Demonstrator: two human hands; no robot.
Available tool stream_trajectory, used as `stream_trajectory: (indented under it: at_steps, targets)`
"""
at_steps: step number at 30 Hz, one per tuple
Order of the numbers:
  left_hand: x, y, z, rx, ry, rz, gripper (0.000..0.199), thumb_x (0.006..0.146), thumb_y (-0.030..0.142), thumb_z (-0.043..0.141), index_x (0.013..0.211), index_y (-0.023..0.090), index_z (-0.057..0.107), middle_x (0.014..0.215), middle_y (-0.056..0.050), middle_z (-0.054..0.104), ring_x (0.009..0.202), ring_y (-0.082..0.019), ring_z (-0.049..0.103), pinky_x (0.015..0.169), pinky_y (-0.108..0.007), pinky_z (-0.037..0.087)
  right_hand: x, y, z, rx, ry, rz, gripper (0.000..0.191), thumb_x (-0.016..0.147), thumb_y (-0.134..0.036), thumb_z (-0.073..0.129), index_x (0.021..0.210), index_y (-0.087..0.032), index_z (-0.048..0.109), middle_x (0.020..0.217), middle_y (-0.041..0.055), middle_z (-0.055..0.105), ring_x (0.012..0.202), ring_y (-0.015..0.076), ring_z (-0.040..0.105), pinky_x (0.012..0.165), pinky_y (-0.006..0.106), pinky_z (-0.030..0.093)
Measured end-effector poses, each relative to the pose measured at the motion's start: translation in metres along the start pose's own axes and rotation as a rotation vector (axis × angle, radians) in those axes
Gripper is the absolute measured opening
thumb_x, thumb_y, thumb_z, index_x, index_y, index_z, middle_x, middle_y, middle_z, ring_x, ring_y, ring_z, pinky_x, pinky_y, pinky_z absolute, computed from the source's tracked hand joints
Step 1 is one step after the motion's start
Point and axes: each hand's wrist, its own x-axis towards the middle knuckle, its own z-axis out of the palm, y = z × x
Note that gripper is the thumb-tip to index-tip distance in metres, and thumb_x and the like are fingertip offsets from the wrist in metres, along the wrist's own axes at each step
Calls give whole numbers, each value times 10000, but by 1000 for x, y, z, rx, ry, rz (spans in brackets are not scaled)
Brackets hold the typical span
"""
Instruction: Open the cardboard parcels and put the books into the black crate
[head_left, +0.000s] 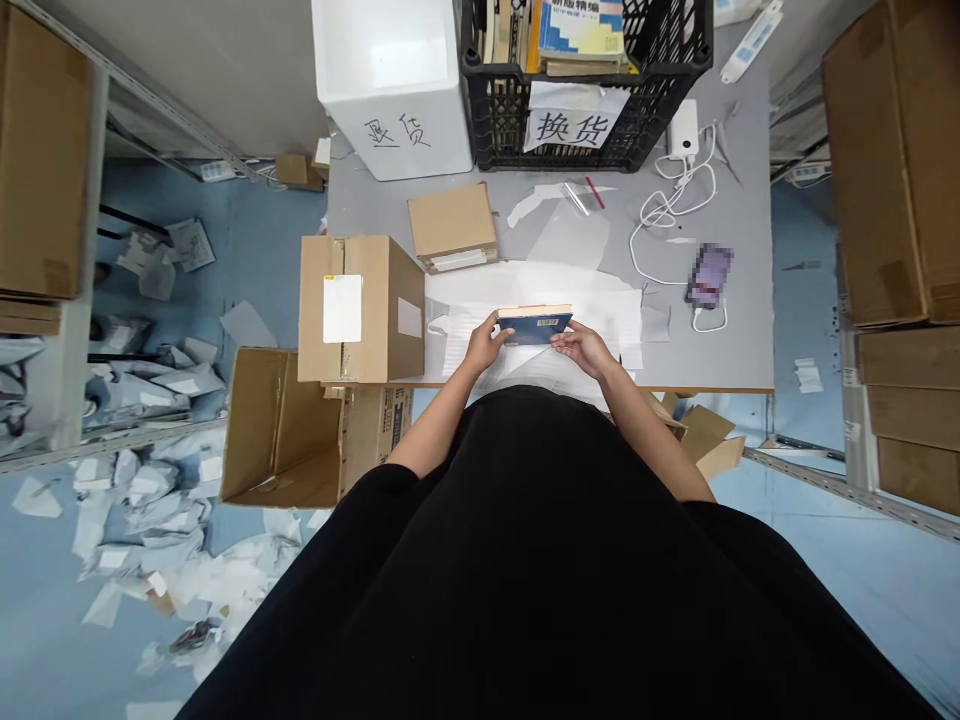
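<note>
Blue hardcover book: where do we have it?

Between our two hands, lying nearly flat over a white sheet, its cream page edges toward the far side and a small yellow label on its cover. We can't tell whether it touches the sheet.

And our grip?

Our left hand is closed around the book's left edge, with the fingers pressed against it. Our right hand is spread more loosely, palm up, with its fingertips against the book's lower right corner. We see no pinch there.

What do we have around that sheet?

Beyond it lies a flat cardboard mailer. To its left stands a cardboard carton with a white label. Farther beyond are a white foam box marked 退货 and a black plastic crate of books, with a paper sign reading 换货.

And to its right?

A blurred phone and a white power bank with a white cable trailing from it, all on the grey table.
</note>
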Motion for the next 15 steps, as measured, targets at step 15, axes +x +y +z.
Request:
stream_trajectory:
  at_steps: [15]
  targets:
    - [0, -27, 30, -339, 58, -457, 261, 936, 265, 575, 1187, 197, 551, 812, 12, 643, 747, -132, 632, 781, -294, 533, 15, 55, -2, -385, 265, 55, 246, 859, -451, 644, 805, -219, 581, 774, 26, 649, 738, 187, 618, 741, 346, 547]
